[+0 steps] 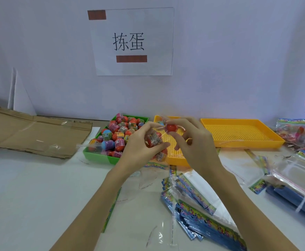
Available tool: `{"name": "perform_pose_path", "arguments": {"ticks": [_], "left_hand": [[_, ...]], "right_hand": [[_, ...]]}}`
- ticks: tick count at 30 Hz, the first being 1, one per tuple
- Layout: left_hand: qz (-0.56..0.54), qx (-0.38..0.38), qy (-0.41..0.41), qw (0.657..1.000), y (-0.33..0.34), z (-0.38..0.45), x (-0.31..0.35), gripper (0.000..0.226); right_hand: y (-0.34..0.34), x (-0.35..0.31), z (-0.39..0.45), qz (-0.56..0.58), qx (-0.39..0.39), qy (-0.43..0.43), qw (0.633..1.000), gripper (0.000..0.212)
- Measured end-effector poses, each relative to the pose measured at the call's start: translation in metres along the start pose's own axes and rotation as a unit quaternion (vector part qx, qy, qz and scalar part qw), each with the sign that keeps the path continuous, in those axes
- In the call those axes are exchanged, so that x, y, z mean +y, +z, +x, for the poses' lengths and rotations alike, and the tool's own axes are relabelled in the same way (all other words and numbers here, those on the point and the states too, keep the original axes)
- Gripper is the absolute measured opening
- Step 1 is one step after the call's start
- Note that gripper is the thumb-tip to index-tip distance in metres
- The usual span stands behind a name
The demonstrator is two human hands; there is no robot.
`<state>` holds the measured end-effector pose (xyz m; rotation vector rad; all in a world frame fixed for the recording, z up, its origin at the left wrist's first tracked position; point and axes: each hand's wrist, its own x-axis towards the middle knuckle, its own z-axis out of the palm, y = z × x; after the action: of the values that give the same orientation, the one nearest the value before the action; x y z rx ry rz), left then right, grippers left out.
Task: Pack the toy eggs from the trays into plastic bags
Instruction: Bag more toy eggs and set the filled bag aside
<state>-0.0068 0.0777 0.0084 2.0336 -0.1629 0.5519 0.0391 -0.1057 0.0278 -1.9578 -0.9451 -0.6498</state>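
- Stacked empty bags (198, 212) nearest, loose on surface (39, 187).
- Left hand (140, 147) gripping clear bag (154, 140) with eggs; right hand (189, 140) pinching red egg (171, 128) at its mouth.
- Better keep mouth wide, drop straight in.
- Green tray (97, 156) just behind, plenty left.

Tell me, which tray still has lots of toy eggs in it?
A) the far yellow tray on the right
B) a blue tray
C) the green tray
C: the green tray is heaped with toy eggs, while the yellow tray on the right shows only its bare dotted floor, and no blue tray is in view.
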Motion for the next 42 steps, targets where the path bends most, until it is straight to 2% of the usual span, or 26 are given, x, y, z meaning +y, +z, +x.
{"name": "perform_pose_path", "arguments": {"ticks": [8,12,15,21,25,28,33,36,42], "left_hand": [[-0.004,0.000,0.009,1.000,0.000,0.000,0.001,0.042],[-0.024,-0.007,0.015,1.000,-0.002,-0.001,0.003,0.035],[-0.026,-0.024,0.028,0.999,-0.002,-0.001,0.003,0.033],[-0.041,-0.029,0.024,0.998,0.000,-0.003,0.005,0.041],[-0.053,-0.037,0.010,0.998,-0.001,-0.003,0.006,0.047],[-0.066,-0.032,-0.004,0.997,0.000,-0.003,0.006,0.051],[-0.082,-0.009,-0.018,0.996,-0.002,-0.002,0.006,0.049],[-0.072,-0.014,-0.013,0.997,-0.003,-0.003,0.006,0.052],[-0.039,-0.030,-0.006,0.999,0.002,-0.004,0.005,0.052]], "right_hand": [[0.000,-0.003,-0.001,0.091,-0.029,0.095,0.991,0.023],[-0.004,-0.002,-0.001,0.055,-0.083,0.053,0.994,0.021],[-0.003,-0.002,-0.001,0.056,-0.115,0.057,0.990,0.017],[-0.004,-0.003,-0.002,0.114,-0.090,0.099,0.984,0.014],[-0.002,-0.003,-0.003,0.095,-0.049,0.126,0.986,0.011],[-0.004,-0.004,-0.002,0.071,-0.028,0.110,0.991,0.003],[-0.005,-0.007,0.000,0.017,-0.069,0.063,0.995,0.013],[-0.006,-0.005,0.000,0.046,-0.076,0.049,0.995,0.004],[-0.005,0.005,-0.003,0.087,-0.103,0.091,0.987,0.003]]}}
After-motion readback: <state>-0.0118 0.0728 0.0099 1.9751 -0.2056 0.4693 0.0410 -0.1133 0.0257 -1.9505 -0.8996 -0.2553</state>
